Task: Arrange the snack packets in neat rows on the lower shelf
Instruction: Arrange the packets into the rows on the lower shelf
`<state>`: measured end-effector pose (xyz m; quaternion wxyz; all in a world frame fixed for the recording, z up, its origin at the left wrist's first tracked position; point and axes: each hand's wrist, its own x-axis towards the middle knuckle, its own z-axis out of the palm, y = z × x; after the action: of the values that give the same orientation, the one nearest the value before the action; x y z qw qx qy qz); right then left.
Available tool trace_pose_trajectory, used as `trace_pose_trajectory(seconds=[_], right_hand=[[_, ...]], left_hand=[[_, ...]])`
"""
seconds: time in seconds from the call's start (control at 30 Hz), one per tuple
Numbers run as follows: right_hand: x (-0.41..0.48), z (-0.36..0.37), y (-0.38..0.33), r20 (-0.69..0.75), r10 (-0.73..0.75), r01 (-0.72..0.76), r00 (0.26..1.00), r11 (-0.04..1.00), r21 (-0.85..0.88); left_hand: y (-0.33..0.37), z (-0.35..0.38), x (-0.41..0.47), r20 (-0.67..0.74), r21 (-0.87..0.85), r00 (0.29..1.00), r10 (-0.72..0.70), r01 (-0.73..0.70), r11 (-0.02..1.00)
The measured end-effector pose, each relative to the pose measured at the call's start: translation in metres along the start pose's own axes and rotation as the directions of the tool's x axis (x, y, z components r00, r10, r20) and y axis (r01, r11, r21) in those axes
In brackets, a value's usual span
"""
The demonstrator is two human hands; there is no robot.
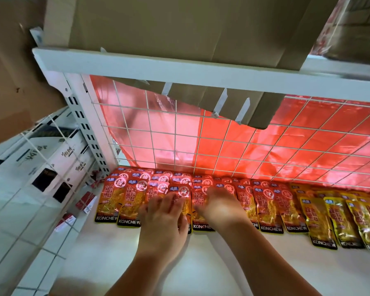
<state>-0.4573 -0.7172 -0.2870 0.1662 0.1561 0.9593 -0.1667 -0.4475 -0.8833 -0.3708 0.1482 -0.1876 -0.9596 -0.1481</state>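
Observation:
Red KONCHEW snack packets (111, 199) lie flat in overlapping rows along the back of the white lower shelf (120, 257). Yellow packets (320, 223) of the same brand continue the row at the right. My left hand (165, 218) lies flat with spread fingers on the red packets near the middle of the row. My right hand (220, 206) rests beside it, palm down on the neighbouring red packets (269, 208). Both hands press on the packets and cover parts of them. Neither hand grips anything.
A white wire grid (201, 146) with red plastic sheeting behind it backs the shelf. The upper shelf's white edge (158, 67) carries cardboard boxes (179, 28) overhead. White cartons (51, 163) and small red boxes (84, 200) sit beyond a wire divider on the left.

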Motion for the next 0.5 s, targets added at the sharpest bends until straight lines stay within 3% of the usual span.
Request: trace_pose_trajectory(seconds=[0.2,0.3,0.5], right_hand=[[-0.006,-0.014,0.010,-0.097,-0.137,0.134,0.986,0.991,-0.029],[-0.007,-0.005,0.011,-0.046,-0.261,0.255,0.964,0.960,-0.118],[-0.007,0.013,0.016,-0.124,-0.331,0.316,0.935,0.940,-0.130]], left_hand=[[-0.001,0.000,-0.001,0.037,0.021,0.999,0.000,-0.001,1.000],[-0.001,0.000,0.000,0.043,0.020,0.999,0.000,-0.001,1.000],[0.001,0.000,-0.001,0.036,0.027,0.999,0.011,-0.012,1.000]])
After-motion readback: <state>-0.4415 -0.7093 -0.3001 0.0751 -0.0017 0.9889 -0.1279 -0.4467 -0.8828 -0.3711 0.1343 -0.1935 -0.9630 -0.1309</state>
